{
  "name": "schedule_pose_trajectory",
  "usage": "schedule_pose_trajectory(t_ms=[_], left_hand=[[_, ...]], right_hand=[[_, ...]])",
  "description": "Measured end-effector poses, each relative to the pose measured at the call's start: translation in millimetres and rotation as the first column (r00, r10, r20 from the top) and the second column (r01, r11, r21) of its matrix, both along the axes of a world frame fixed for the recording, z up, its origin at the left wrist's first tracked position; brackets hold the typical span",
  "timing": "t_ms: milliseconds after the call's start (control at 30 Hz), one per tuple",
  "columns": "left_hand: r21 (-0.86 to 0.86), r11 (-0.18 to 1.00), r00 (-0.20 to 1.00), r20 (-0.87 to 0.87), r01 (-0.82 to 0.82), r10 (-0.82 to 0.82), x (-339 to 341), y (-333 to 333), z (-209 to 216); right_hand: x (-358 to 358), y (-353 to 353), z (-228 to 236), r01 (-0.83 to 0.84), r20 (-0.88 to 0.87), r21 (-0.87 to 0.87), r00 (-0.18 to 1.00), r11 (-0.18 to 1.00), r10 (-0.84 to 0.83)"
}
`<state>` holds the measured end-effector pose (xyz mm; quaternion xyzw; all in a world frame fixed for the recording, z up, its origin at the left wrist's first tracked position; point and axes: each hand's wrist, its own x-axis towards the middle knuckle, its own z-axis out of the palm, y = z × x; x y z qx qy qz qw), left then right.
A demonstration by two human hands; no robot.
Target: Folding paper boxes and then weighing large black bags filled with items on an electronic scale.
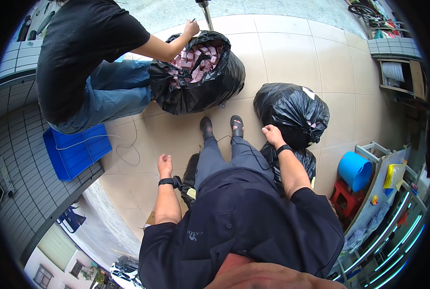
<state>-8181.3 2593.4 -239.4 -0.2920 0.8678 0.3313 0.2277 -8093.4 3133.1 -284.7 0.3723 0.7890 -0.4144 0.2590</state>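
Observation:
My left hand [165, 166] hangs over the tiled floor at my left side, its fingers curled in, with nothing visible in it. Loosely closed as well, my right hand [273, 135] is in front of a tied black garbage bag [287, 108] and looks bare; whether it touches the bag I cannot tell. Another tied black bag [299, 166] lies below it, partly behind my right forearm. Ahead of my feet stands a large open black garbage bag [234, 72], full of pink blocks [195, 60].
A seated person [90, 58] in a black shirt leans over the open bag, holding a thin dark pen-like thing [192, 20]. A blue crate [78, 151] with a cable is at left. A blue bucket [354, 171] on a red stool [345, 198] stands right, beside a metal rack.

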Motion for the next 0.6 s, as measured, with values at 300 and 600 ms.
schedule_pose_trajectory(t_ms=[300, 600], left_hand=[[0.028, 0.999, 1.0, 0.01, -0.017, 0.017, 4.3, 3.8, 7.6], [0.054, 0.998, 0.999, 0.051, -0.017, 0.014, 10.1, 5.4, 10.4]], right_hand=[[1.9, 0.3, 4.9, 0.014, 0.015, -0.011, 1.0, 1.0, -0.014], [13.5, 2.9, 4.0, -0.008, -0.004, 0.021, 1.0, 1.0, 0.008]])
